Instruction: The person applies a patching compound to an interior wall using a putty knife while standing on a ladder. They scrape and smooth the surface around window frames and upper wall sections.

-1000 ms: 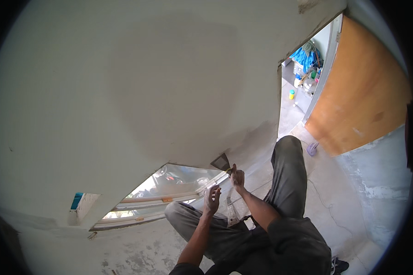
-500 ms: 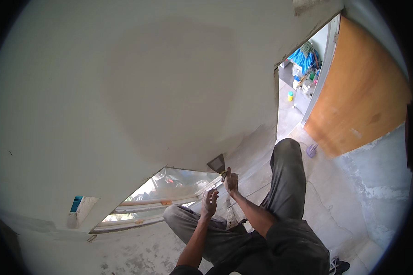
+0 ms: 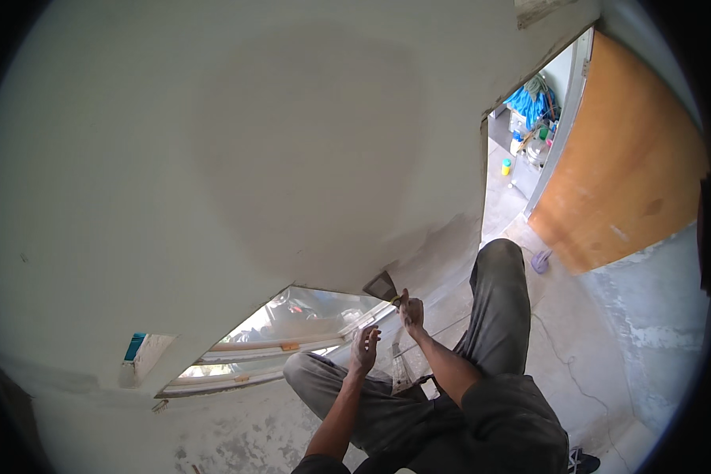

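My right hand (image 3: 411, 312) is closed round the handle of a putty knife (image 3: 381, 285). Its wide, flared blade points up and left, close to the pale plastered surface (image 3: 134, 158); whether it touches I cannot tell. A darker grey patch (image 3: 316, 142) spreads over the middle of that surface, and another smear (image 3: 438, 246) runs along its lower right edge. To the left and a little lower, my left hand (image 3: 364, 349) is raised above my left knee with its fingers loosely bent and apart, holding nothing.
Below the surface's lower edge shows a window (image 3: 292, 320) with a pale frame. An orange door (image 3: 620, 158) stands at the right, beside an opening onto blue cloth (image 3: 532, 103) and household items. A purple object (image 3: 539, 261) and a thin cable (image 3: 569, 363) lie on the floor.
My right hand and the putty knife sit slightly farther right and lower in the picture. The whole view has shifted a little; my left hand has barely moved.
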### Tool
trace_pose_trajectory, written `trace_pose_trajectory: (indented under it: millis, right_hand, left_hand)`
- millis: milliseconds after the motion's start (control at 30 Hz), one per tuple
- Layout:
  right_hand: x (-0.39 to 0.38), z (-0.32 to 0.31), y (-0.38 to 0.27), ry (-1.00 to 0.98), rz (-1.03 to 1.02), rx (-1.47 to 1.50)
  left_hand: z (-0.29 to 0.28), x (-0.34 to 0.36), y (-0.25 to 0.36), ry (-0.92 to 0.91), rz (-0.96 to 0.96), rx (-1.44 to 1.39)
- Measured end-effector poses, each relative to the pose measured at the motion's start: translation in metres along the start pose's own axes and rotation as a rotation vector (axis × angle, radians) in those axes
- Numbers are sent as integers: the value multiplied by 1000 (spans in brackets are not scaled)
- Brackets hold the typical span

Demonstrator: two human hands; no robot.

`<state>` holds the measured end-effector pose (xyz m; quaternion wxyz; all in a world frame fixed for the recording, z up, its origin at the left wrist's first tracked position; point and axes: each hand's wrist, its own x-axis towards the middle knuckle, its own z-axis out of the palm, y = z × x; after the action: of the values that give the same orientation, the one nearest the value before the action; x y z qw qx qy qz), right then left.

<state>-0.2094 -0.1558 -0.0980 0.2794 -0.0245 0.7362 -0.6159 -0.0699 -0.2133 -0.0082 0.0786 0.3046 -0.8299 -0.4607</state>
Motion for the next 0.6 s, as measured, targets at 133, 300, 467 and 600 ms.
trace_pose_trajectory:
  millis: [133, 300, 467, 600]
  right_hand:
    - [-6, 29, -4, 12, 98, 282]
    - [-3, 4, 15, 5, 25, 51]
    - [15, 18, -1, 8, -19, 179]
    - [16, -5, 4, 32, -11, 32]
  left_hand:
    - [4, 1, 0, 22, -8, -52]
    - [0, -5, -4, -1, -20, -11]
    - [10, 0, 5, -1, 11, -26]
    - [6, -1, -5, -25, -17, 0]
